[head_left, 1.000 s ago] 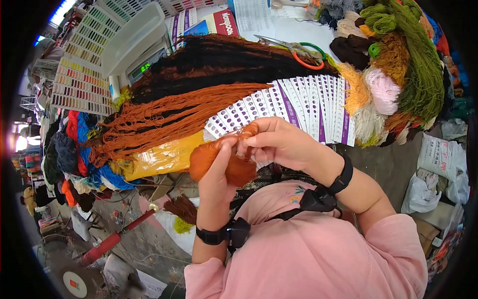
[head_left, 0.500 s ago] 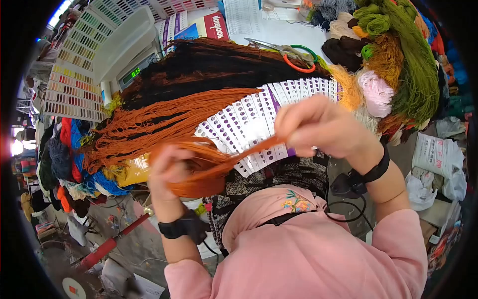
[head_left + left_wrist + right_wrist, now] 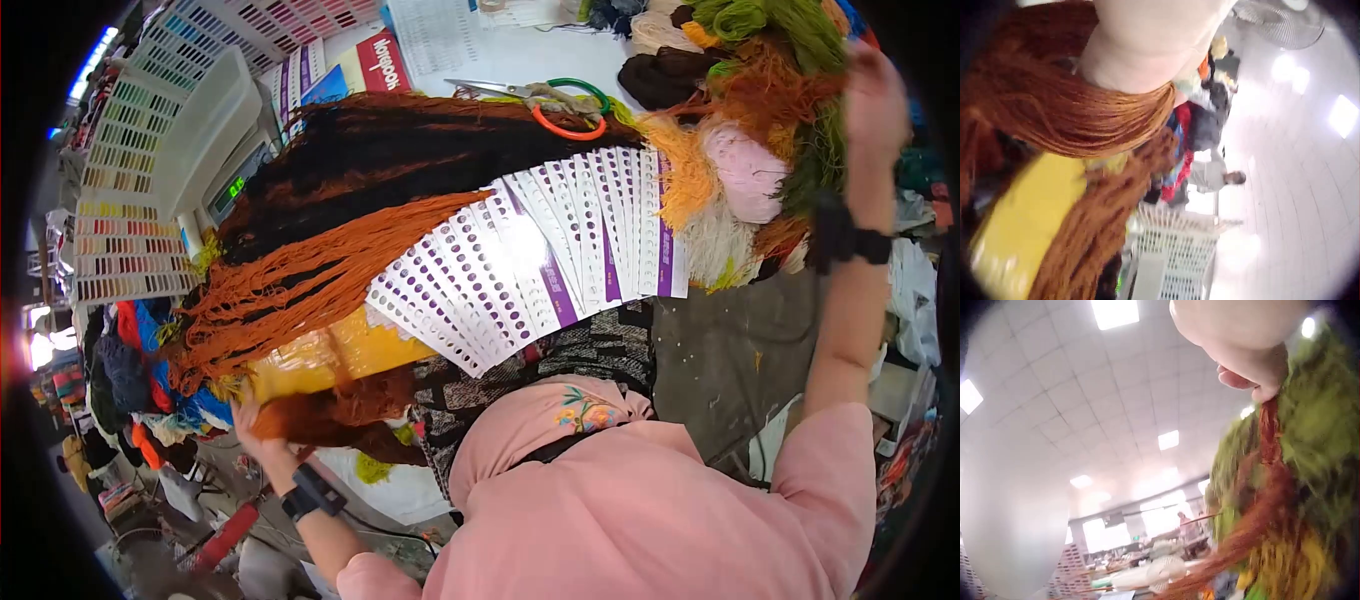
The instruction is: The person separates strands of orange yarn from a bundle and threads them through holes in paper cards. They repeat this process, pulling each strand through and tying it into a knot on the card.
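At the lower left my left hand [image 3: 262, 432] holds a skein of rust-orange yarn [image 3: 345, 412]. In the left wrist view the skein's strands [image 3: 1104, 122] loop around that hand, and the fingers are mostly hidden. My right hand [image 3: 876, 108] is raised at the far upper right. In the right wrist view its fingertips pinch a twisted bunch of rust-red yarn [image 3: 1269, 434], which fans out down and to the left past green yarn [image 3: 1329, 406]. More rust yarn [image 3: 335, 255] lies spread on the table beside a black hank [image 3: 400, 150].
Fanned white cards with purple dots [image 3: 450, 275] lie at the table's front. Scissors [image 3: 545, 98] rest behind them. A scale [image 3: 225, 185] and colour charts [image 3: 110, 240] stand at left. Yarn hanks, one pink [image 3: 745, 170], pile up at right. Yellow plastic [image 3: 320, 360] covers the front left.
My hands have moved from close together in front of the chest to wide apart, the left down and left with the skein, the right up and far right with yarn strands.
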Available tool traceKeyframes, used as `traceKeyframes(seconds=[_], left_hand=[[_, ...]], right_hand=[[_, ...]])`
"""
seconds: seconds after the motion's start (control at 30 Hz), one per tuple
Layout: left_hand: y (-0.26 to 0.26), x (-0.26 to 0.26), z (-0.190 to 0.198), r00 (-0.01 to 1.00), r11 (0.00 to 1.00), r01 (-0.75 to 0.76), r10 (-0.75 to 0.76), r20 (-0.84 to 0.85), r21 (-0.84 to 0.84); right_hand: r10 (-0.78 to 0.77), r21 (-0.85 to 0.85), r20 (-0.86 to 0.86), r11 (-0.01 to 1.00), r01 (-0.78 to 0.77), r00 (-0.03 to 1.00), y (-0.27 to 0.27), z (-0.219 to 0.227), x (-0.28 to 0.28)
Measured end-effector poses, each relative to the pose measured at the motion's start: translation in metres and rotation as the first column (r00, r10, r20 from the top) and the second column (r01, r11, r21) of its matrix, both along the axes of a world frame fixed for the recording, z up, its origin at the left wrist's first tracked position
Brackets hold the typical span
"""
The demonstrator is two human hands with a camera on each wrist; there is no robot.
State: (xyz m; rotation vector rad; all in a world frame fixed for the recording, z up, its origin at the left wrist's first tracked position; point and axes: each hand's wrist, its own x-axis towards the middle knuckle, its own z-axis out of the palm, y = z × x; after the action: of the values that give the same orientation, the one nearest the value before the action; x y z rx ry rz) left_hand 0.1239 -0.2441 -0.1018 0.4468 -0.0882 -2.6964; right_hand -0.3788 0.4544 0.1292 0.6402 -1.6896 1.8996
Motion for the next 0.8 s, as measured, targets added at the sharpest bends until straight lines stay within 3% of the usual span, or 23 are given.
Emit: traceKeyframes(seconds=[0.03, 0.07, 0.1, 0.13, 0.17, 0.2, 0.23, 0.27, 0.33, 0.4, 0.43, 0.5, 0.53, 0.63, 0.73, 0.77, 0.8], left_hand=[[0.034, -0.05, 0.019, 0.996, 0.994, 0.08, -0.082, 0.028, 0.081], [0.082, -0.1, 0.039, 0.985, 0.974, 0.157, -0.167, 0.047, 0.162], [0.097, -0.133, 0.027, 0.969, 0.96, 0.243, -0.248, 0.016, 0.139], [0.112, -0.161, 0.015, 0.946, 0.94, 0.322, -0.323, -0.014, 0.113], [0.143, -0.187, 0.018, 0.936, 0.878, 0.347, -0.303, 0.177, -0.33], [0.175, -0.213, 0.025, 0.923, 0.615, 0.378, -0.191, 0.334, -0.692], [0.196, -0.239, 0.033, 0.842, 0.705, 0.521, -0.331, 0.426, -0.481], [0.215, -0.262, 0.039, 0.738, 0.74, 0.631, -0.479, 0.476, -0.234], [0.256, -0.294, 0.031, 0.701, 0.507, 0.701, -0.365, 0.612, -0.501], [0.278, -0.306, 0.009, 0.578, 0.383, 0.804, -0.328, 0.747, -0.454], [0.288, -0.311, 0.001, 0.525, 0.382, 0.834, -0.328, 0.785, -0.398], [0.299, -0.318, -0.011, 0.558, 0.367, 0.814, -0.283, 0.78, -0.449], [0.3, -0.319, -0.025, 0.586, 0.342, 0.799, -0.258, 0.768, -0.494], [0.301, -0.32, 0.007, 0.474, 0.074, 0.88, -0.115, 0.873, -0.468], [0.281, -0.316, 0.001, 0.442, -0.112, 0.883, -0.126, 0.888, -0.456], [0.278, -0.315, -0.001, 0.493, -0.089, 0.855, -0.169, 0.853, -0.512], [0.277, -0.316, -0.008, 0.499, -0.001, 0.858, -0.238, 0.833, -0.514]], right_hand=[[-0.004, 0.252, 0.014, 0.968, 0.001, 1.0, -0.057, -0.025, 0.024], [0.012, 0.49, -0.014, 0.872, -0.003, 1.0, -0.11, -0.055, 0.05], [0.078, 0.599, 0.004, 0.798, -0.065, 0.997, -0.157, -0.083, 0.07], [0.15, 0.419, 0.397, 0.848, -0.324, 0.905, -0.177, -0.122, 0.071], [0.137, 0.328, 0.612, 0.852, -0.408, 0.779, -0.202, -0.145, 0.083], [0.135, 0.327, 0.635, 0.845, -0.424, 0.76, -0.218, -0.174, 0.086], [0.096, 0.389, 0.689, 0.787, -0.479, 0.718, -0.23, -0.19, 0.09], [0.105, 0.418, 0.654, 0.776, -0.473, 0.75, -0.241, -0.207, 0.096], [0.086, 0.384, 0.647, 0.822, -0.422, 0.757, -0.257, -0.239, 0.105], [-0.017, 0.516, 0.477, 0.815, -0.264, 0.879, -0.268, -0.246, 0.118], [-0.049, 0.577, 0.42, 0.785, -0.225, 0.906, -0.271, -0.248, 0.122], [-0.08, 0.676, 0.255, 0.728, -0.118, 0.964, -0.276, -0.248, 0.129], [-0.085, 0.679, 0.27, 0.723, -0.127, 0.959, -0.276, -0.248, 0.13], [-0.094, 0.647, 0.335, 0.746, -0.157, 0.937, -0.276, -0.245, 0.126], [-0.064, 0.641, 0.266, 0.757, -0.127, 0.962, -0.274, -0.242, 0.124], [0.063, 0.682, 0.21, 0.706, -0.192, 0.976, -0.276, -0.244, 0.126], [0.061, 0.722, 0.165, 0.672, -0.163, 0.984, -0.277, -0.245, 0.132]])
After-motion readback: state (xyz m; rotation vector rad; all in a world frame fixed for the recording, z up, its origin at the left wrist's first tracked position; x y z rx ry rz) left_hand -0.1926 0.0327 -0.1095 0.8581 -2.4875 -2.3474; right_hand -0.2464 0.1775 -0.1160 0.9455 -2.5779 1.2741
